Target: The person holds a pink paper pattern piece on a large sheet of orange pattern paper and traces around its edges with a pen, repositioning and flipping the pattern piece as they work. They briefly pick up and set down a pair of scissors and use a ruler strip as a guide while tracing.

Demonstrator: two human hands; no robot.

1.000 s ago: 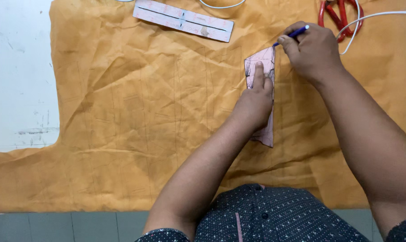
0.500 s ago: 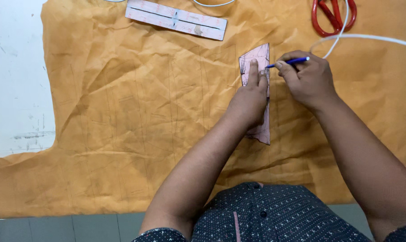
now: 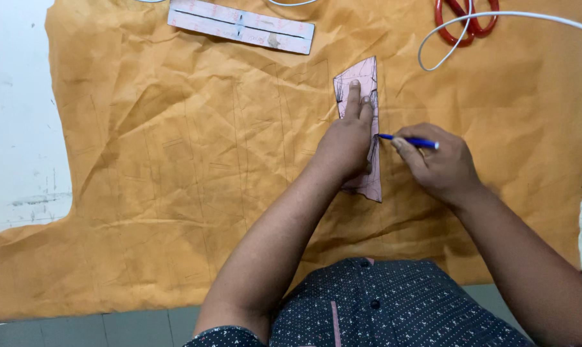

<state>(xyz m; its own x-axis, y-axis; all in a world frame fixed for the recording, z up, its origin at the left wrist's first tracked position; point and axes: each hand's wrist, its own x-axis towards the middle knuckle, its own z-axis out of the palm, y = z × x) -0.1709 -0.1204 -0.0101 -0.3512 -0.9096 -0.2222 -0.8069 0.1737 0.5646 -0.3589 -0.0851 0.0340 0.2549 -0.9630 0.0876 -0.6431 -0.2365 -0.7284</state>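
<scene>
A white, scuffed worktable (image 3: 14,128) is lying under a large sheet of crumpled orange-tan fabric (image 3: 175,160), which is covering nearly the whole surface and is showing faint drawn lines. Near the middle of the cloth, a narrow pink pattern piece (image 3: 362,74) is lying flat, running from its slanted upper end down toward the person.

The left hand (image 3: 347,138) is pressing down on this pattern piece, palm flat and fingers stretched out along it, the fingertips reaching toward its upper end. It is not gripping anything, only pinning the piece to the fabric.

The right hand (image 3: 439,164) is sitting just beside the piece on its right side, its fingers pinched around a blue pen (image 3: 408,141). The pen is lying nearly level, its tip touching the right edge of the pattern piece close to the left hand.

At the top of the cloth, a long pink ruler-like strip (image 3: 239,26) is lying at a slight slant, well apart from both hands. In the upper right, red-handled scissors (image 3: 464,19) are resting on the fabric, with a white cable (image 3: 497,16) looping across them and running off to the right. The person's dark dotted shirt (image 3: 381,302) is filling the bottom edge.
</scene>
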